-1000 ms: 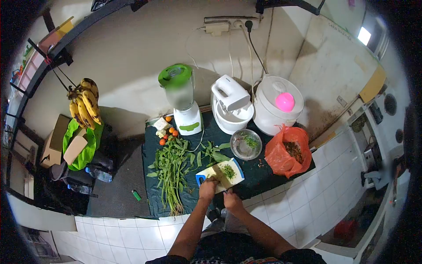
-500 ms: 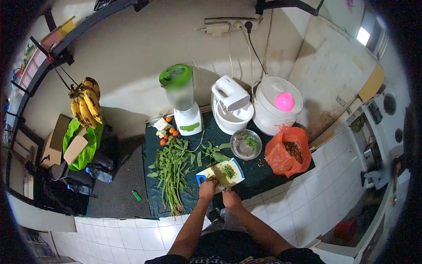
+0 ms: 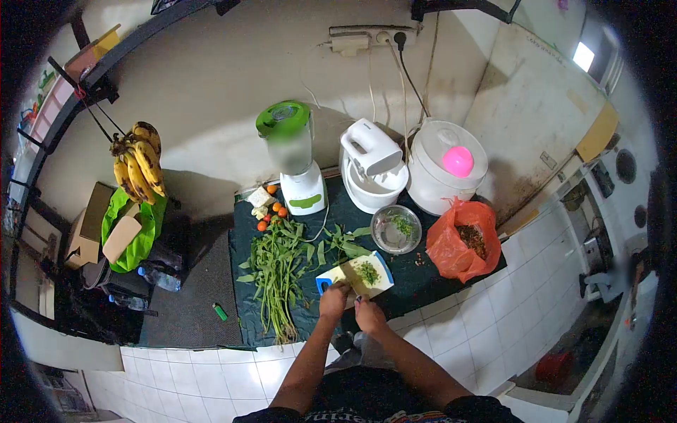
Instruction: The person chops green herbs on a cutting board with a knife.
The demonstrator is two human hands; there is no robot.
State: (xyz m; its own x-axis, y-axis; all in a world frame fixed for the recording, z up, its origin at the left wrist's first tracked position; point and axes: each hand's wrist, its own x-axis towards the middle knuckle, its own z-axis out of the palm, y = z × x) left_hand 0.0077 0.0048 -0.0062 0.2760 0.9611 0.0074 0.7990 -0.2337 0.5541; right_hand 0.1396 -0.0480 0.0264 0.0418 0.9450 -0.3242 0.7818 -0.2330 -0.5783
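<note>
A white cutting board (image 3: 381,283) with blue edges lies near the table's front edge, with chopped greens (image 3: 367,273) on its right half. My left hand (image 3: 334,300) is closed at the board's lower left part; what its fingers press on is too small to make out. Beside it, my right hand (image 3: 369,314) is closed round a knife handle at the board's front edge. The knife's blade is hard to see. Long leafy greens (image 3: 273,278) lie left of the board. Behind the board stands a metal bowl (image 3: 396,230) with some cut greens inside.
Along the wall stand a blender (image 3: 303,190), a white stand mixer (image 3: 371,166) and a white rice cooker (image 3: 441,176). An orange-red plastic bag (image 3: 451,247) sits on the right. Tomatoes (image 3: 282,212) lie behind the greens. Bananas (image 3: 138,166) hang at the left; a green lighter (image 3: 220,311) lies below.
My right hand has moved slightly up and left, closer to my left hand. My left hand stays at nearly the same spot on the board.
</note>
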